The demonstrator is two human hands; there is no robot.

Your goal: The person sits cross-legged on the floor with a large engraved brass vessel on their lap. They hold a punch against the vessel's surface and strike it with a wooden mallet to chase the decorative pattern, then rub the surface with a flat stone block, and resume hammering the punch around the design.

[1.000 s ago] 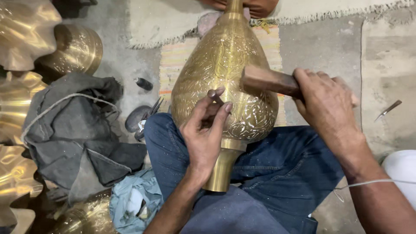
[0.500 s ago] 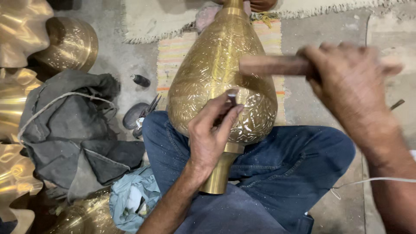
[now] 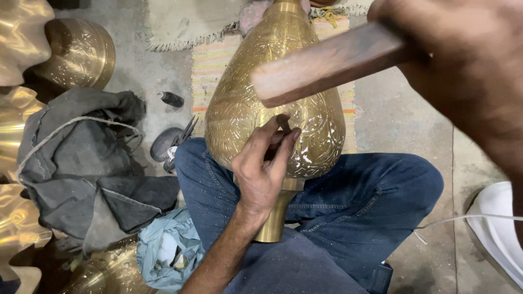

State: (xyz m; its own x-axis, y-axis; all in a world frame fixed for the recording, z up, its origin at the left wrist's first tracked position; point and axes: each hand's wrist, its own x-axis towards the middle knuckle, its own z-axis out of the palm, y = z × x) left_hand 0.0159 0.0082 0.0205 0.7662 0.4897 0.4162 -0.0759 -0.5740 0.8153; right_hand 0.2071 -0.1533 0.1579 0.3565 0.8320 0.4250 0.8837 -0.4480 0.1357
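A large engraved brass vase (image 3: 256, 103) lies across my lap on my blue jeans (image 3: 348, 218), its narrow neck pointing toward me. My left hand (image 3: 264, 166) pinches a small metal chisel (image 3: 283, 128) and holds its tip against the vase's belly. My right hand (image 3: 463, 65) is raised high at the upper right, close to the camera, gripping a wooden mallet (image 3: 332, 62) whose block end hangs above the chisel.
Shiny brass vessels (image 3: 81, 51) and fluted brass pieces (image 3: 22, 32) stand at the left. A dark grey cloth bag (image 3: 81, 169) and a light blue rag (image 3: 169, 256) lie beside my leg. A striped mat (image 3: 210, 65) is under the vase. A white object (image 3: 501, 228) with a thin cable sits right.
My right hand has lifted the mallet up and toward the camera, away from the chisel. My left hand stays on the vase with the chisel, shifted only slightly.
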